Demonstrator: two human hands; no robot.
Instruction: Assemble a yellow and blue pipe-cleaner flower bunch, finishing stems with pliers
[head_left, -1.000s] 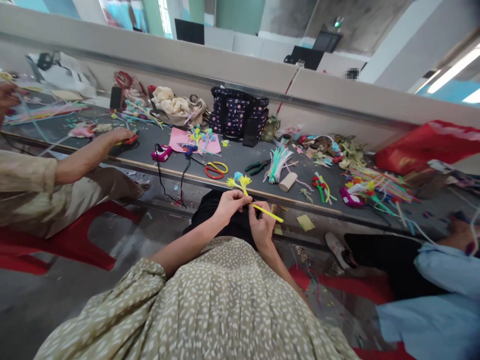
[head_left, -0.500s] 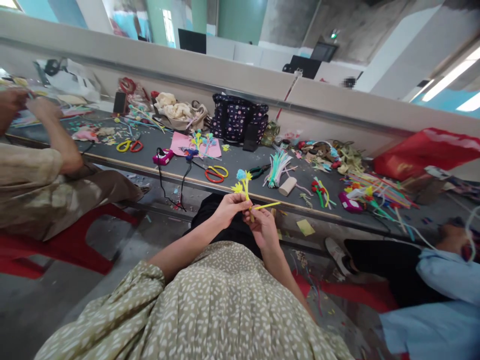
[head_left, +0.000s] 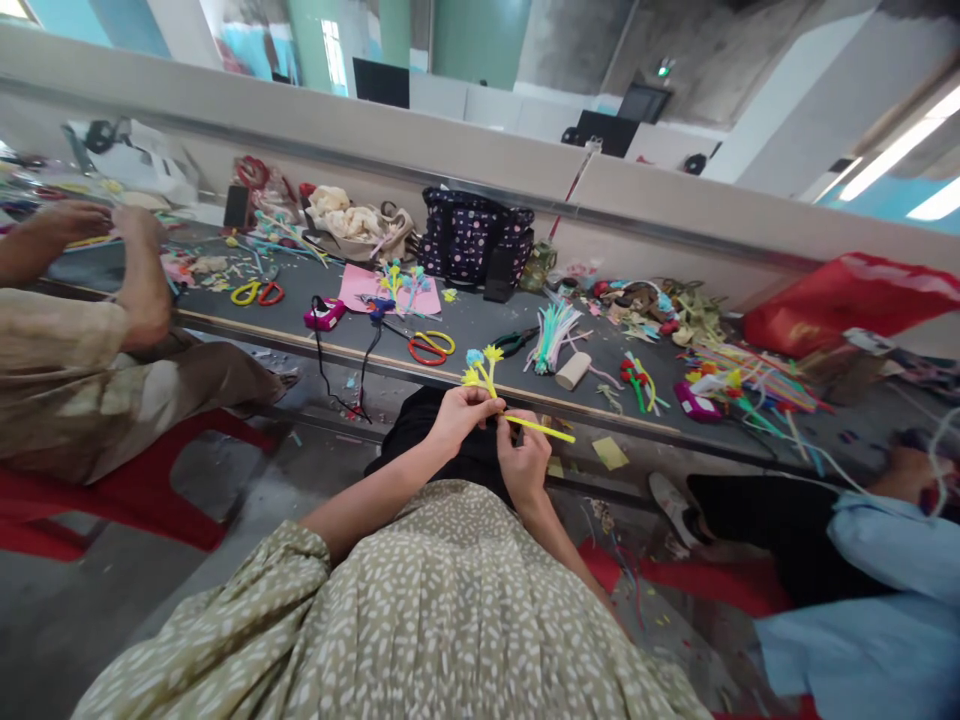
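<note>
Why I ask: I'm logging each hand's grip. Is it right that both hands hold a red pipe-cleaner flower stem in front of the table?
Not quite: the pipe-cleaner flower stem is yellow, not red. The head view shows the left hand and right hand both holding it in front of the table.

One head-worn camera looks forward and down, close over the lap, toward the worktable (head_left: 480, 325).

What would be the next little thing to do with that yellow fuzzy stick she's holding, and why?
Probably another turn of the yellow pipe cleaner around the stems of the flower bunch. The left hand pinches the stems just below the yellow and blue heads, while the right hand holds the pipe cleaner, whose free end juts out sideways, unwrapped.
</note>
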